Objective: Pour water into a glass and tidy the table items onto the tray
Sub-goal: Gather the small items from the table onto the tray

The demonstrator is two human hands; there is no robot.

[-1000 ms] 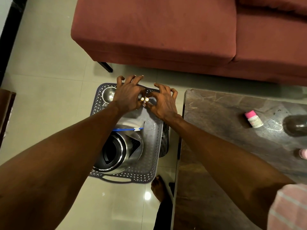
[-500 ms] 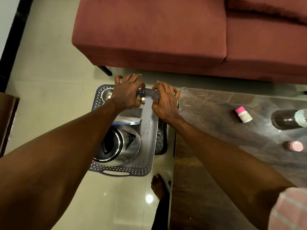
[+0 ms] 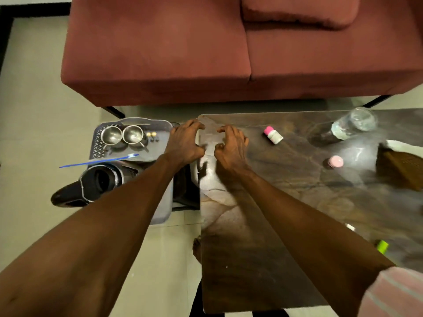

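A grey perforated tray (image 3: 97, 145) sits left of the dark marble table (image 3: 263, 248). On the tray are two steel cups (image 3: 111, 135) (image 3: 132, 133), small gold-topped pieces (image 3: 151, 134), a clear bag with a blue zip strip (image 3: 103, 160) and a steel kettle (image 3: 98, 181). My left hand (image 3: 185, 143) hovers between the tray's right rim and the table's left edge, fingers loosely curled, holding nothing. My right hand (image 3: 231, 145) hovers over the table's far left corner, likewise curled and empty. On the table lie a pink-capped white bottle (image 3: 273, 134), a clear water bottle (image 3: 352, 123) and a pink lid (image 3: 335, 161).
A brown box with white paper (image 3: 400, 165) stands at the table's right edge. A green object (image 3: 382, 247) and a small white piece (image 3: 349, 226) lie near my right forearm. A red sofa (image 3: 160, 53) runs behind the table and tray. My bare foot (image 3: 196, 248) is by the table's edge.
Both hands left the small gold-topped pieces on the tray and moved right to the table's corner. The view swung right, showing more of the table.
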